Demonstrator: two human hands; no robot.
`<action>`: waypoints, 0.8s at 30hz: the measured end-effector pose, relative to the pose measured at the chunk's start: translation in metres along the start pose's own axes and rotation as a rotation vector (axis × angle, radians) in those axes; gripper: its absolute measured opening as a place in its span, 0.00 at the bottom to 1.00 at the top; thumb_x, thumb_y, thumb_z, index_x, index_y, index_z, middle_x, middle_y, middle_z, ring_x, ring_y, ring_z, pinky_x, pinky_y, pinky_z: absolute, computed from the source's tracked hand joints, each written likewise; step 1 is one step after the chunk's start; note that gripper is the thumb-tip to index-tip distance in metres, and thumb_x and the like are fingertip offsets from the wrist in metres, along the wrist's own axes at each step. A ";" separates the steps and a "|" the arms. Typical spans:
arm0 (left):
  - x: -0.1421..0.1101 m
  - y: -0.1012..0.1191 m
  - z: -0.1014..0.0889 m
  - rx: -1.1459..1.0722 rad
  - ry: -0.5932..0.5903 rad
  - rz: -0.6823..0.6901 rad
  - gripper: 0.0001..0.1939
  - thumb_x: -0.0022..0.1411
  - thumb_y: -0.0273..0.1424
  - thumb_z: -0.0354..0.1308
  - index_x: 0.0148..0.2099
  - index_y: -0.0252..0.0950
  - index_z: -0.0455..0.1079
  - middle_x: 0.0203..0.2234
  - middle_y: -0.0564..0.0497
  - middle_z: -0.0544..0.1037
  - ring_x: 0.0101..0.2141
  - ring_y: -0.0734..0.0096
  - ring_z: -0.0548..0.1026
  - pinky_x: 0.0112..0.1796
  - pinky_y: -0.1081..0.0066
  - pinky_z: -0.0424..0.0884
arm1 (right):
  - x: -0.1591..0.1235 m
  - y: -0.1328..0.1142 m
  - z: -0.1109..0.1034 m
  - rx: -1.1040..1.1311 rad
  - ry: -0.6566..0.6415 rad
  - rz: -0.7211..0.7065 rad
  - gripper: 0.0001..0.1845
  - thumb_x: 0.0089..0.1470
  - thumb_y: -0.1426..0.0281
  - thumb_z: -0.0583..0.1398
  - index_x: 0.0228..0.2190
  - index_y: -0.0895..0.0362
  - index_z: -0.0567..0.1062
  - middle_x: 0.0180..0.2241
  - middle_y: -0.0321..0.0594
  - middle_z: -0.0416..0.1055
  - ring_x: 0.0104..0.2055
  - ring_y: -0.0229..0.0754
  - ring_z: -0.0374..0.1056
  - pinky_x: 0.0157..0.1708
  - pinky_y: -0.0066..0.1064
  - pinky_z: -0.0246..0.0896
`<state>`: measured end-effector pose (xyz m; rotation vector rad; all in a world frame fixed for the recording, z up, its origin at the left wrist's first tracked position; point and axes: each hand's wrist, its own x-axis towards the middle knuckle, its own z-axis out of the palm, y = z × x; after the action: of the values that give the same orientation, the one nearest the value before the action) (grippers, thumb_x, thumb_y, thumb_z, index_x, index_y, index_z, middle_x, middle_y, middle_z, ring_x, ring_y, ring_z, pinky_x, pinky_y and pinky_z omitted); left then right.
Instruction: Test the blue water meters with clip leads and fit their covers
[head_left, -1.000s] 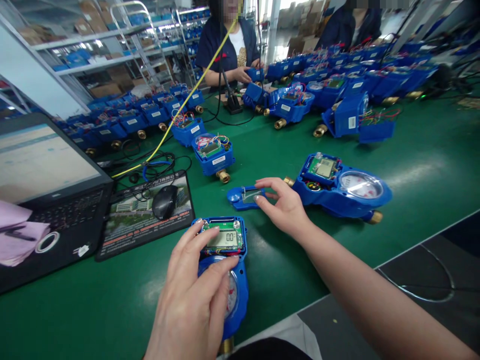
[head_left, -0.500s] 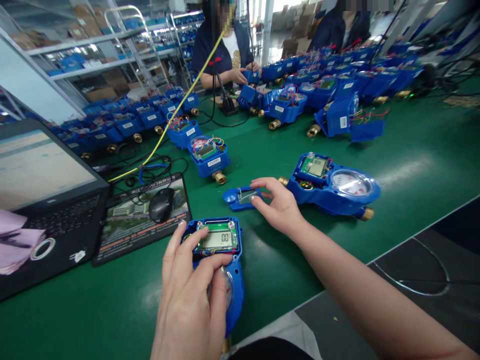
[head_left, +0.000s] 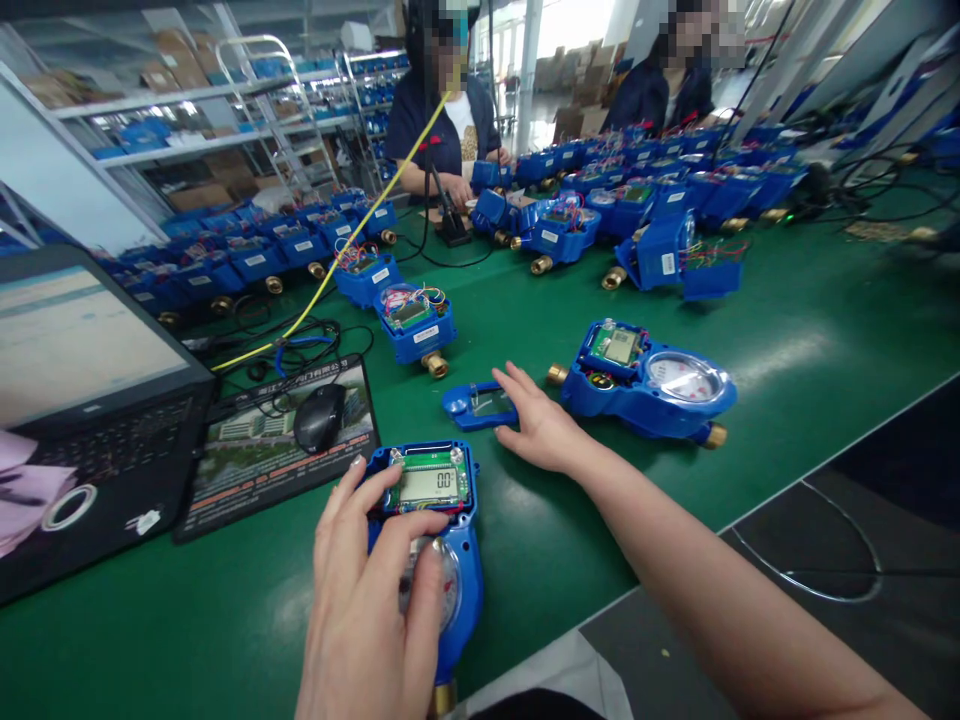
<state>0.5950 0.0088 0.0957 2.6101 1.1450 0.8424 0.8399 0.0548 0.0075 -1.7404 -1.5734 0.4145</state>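
A blue water meter (head_left: pixel 439 520) with an open top and a lit display reading 00 lies on the green table right in front of me. My left hand (head_left: pixel 371 610) rests on it, fingers curled over its dial and left side, gripping it. My right hand (head_left: pixel 536 425) reaches forward, its fingers pinching the near end of a loose blue meter lid (head_left: pixel 476 404) with a clear window. Just right of that lid lies another open blue meter (head_left: pixel 649 385) with a round dial.
A laptop (head_left: pixel 82 400) stands at the left, with a mouse (head_left: pixel 319 417) on a printed pad beside it. Rows of blue meters (head_left: pixel 247 250) fill the far table. Two people sit across it. A yellow cable (head_left: pixel 352 230) crosses the table. The table edge runs at right.
The camera has tilted slightly, shifting the scene. My left fingers have slid down over the meter's dial. My right hand stays on the loose lid, which has barely moved.
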 end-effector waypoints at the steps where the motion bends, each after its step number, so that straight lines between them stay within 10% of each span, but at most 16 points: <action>1: -0.001 -0.001 0.000 -0.007 0.009 -0.020 0.08 0.68 0.28 0.47 0.44 0.42 0.67 0.55 0.45 0.63 0.61 0.49 0.53 0.52 0.44 0.61 | 0.001 0.001 0.001 -0.007 -0.012 0.016 0.38 0.42 0.76 0.62 0.58 0.58 0.64 0.62 0.55 0.54 0.63 0.57 0.53 0.58 0.52 0.55; 11: -0.020 -0.017 0.000 -0.250 0.087 -0.330 0.21 0.67 0.38 0.50 0.61 0.44 0.55 0.57 0.45 0.63 0.56 0.54 0.63 0.54 0.48 0.63 | -0.001 -0.011 -0.005 0.246 0.071 0.138 0.34 0.47 0.55 0.63 0.50 0.64 0.70 0.44 0.55 0.72 0.45 0.54 0.71 0.43 0.48 0.70; 17: -0.024 -0.021 0.005 -0.350 0.066 -0.416 0.26 0.67 0.38 0.51 0.64 0.47 0.50 0.60 0.46 0.61 0.57 0.52 0.63 0.54 0.42 0.63 | -0.031 -0.064 -0.013 0.520 0.053 -0.073 0.35 0.48 0.56 0.63 0.54 0.59 0.66 0.51 0.51 0.68 0.50 0.50 0.69 0.45 0.39 0.70; 24: -0.024 -0.022 0.005 -0.342 0.074 -0.424 0.30 0.66 0.39 0.53 0.66 0.46 0.47 0.60 0.44 0.62 0.56 0.51 0.65 0.54 0.44 0.65 | -0.045 -0.096 -0.011 0.297 0.142 -0.335 0.36 0.45 0.60 0.65 0.54 0.59 0.66 0.49 0.50 0.67 0.49 0.49 0.67 0.45 0.38 0.70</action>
<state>0.5709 0.0074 0.0738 1.9822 1.3664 0.9430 0.7705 0.0064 0.0714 -1.2291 -1.5737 0.3303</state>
